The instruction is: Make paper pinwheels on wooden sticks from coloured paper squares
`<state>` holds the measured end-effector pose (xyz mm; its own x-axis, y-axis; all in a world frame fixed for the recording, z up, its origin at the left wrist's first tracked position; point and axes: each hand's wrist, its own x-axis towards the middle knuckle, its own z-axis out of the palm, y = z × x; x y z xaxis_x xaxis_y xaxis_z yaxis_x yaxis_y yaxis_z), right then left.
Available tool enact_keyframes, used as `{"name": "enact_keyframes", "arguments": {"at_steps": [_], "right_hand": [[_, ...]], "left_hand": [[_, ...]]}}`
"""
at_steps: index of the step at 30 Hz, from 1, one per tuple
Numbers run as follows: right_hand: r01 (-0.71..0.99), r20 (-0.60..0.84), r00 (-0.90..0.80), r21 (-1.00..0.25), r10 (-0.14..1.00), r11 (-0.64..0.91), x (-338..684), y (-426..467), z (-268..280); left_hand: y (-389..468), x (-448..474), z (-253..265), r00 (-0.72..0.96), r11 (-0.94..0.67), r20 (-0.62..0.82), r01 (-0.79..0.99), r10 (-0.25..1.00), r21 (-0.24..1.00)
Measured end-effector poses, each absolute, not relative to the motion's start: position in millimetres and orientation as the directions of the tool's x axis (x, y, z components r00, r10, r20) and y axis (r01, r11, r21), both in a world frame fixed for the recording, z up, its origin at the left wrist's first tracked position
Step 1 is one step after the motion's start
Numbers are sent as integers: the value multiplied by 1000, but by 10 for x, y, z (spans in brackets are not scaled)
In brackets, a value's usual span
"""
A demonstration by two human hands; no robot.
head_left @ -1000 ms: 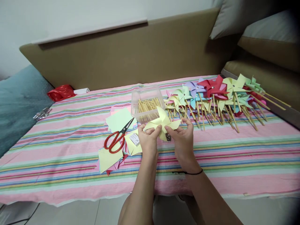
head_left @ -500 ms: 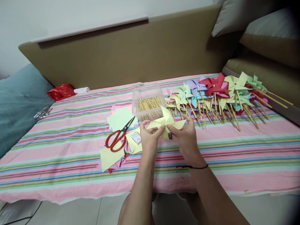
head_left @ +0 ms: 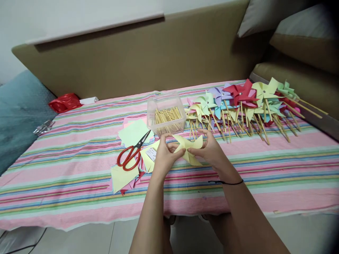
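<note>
A pale yellow paper pinwheel head [head_left: 188,144], without a stick, is held between both hands above the striped cloth. My left hand [head_left: 165,155] is closed on its left side, thumb near the centre. My right hand [head_left: 209,150] grips it from the right, its thumb also pressed near the middle. Behind them a clear plastic box [head_left: 166,123] holds many short wooden sticks [head_left: 168,115]. Left of my left hand lie red-handled scissors [head_left: 134,151], resting across paper pieces. A yellow paper sheet with a small white label [head_left: 151,153] lies partly behind my left hand.
Finished pinwheels [head_left: 239,94] on sticks lie in a row at the right. Coloured paper squares [head_left: 135,131] and a lower paper pile [head_left: 124,177] lie on the striped cloth [head_left: 79,158]. A red plastic bag [head_left: 65,103] and small metallic items [head_left: 43,127] are at the far left.
The pinwheel head has turned in my fingers and sits slightly lower. A small dark patterned thing under it no longer shows. The camera view has shifted slightly.
</note>
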<state>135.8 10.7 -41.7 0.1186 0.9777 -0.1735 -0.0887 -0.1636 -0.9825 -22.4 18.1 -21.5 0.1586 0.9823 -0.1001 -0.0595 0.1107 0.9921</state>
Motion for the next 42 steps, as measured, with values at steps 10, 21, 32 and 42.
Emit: {"name": "enact_keyframes", "arguments": {"at_steps": [10,21,32,42], "right_hand": [[-33,-104,186,-994,977,-100,1454,141,-394],[729,206,4,-670,978,138,1323,335,-707],[813,200,-17,-568,980,130,1181,396,-768],[736,290,83,-663,953,138,1321,320,-770]], "left_hand": [[237,-379,-151,-85,109,-117,-94,989,990],[305,-619,-134,-362,9,-130,-319,923,948],[266,-634,-112,-319,16,-125,-323,940,946],[206,-627,-109,-306,-6,-87,-291,948,957]]}}
